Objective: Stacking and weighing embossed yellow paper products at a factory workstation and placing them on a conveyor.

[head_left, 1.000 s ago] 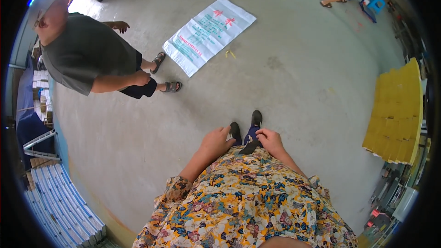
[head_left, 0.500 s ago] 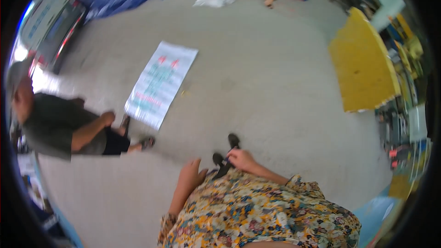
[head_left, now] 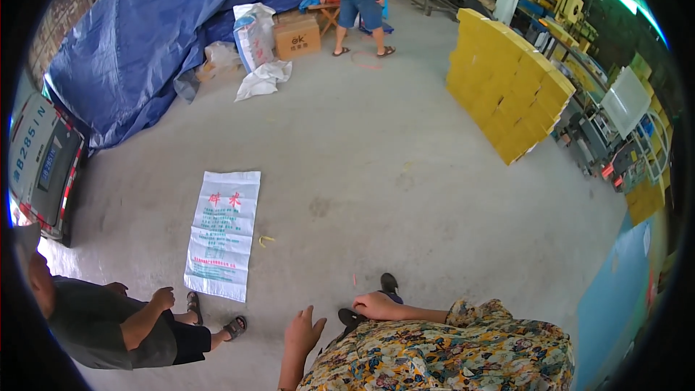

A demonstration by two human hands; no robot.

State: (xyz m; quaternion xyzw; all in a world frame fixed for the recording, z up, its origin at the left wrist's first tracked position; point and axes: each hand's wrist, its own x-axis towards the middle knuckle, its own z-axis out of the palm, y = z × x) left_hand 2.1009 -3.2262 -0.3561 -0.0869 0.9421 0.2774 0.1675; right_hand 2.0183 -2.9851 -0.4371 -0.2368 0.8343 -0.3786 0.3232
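At the lower middle, my left hand [head_left: 304, 329] hangs in front of me over the grey floor. Its fingers are stretched and apart, and nothing is in it. My right hand [head_left: 376, 306] is bent across my body above my dark shoes [head_left: 389, 284]. Its fingers curl inward, so whatever they might hold is hidden. Nearest to both hands is my floral top [head_left: 441, 351]. Ahead to the left, a white woven sack [head_left: 222, 235] with red and green print lies flat on the floor, touched by neither hand. A small yellow strip [head_left: 266, 240] lies beside it.
A person in a dark shirt [head_left: 108, 322] stands at the left near the sack. Another person [head_left: 360, 7] stands far off by a cardboard box [head_left: 297, 38]. A blue tarp [head_left: 159, 43], a vehicle's rear [head_left: 51, 163] and stacked yellow blocks [head_left: 507, 83] border the floor.
My view has tilted up and turned, so the sack and the nearby person sit lower in it. My left hand's fingers are more spread; my right hand stays bent in front of me.
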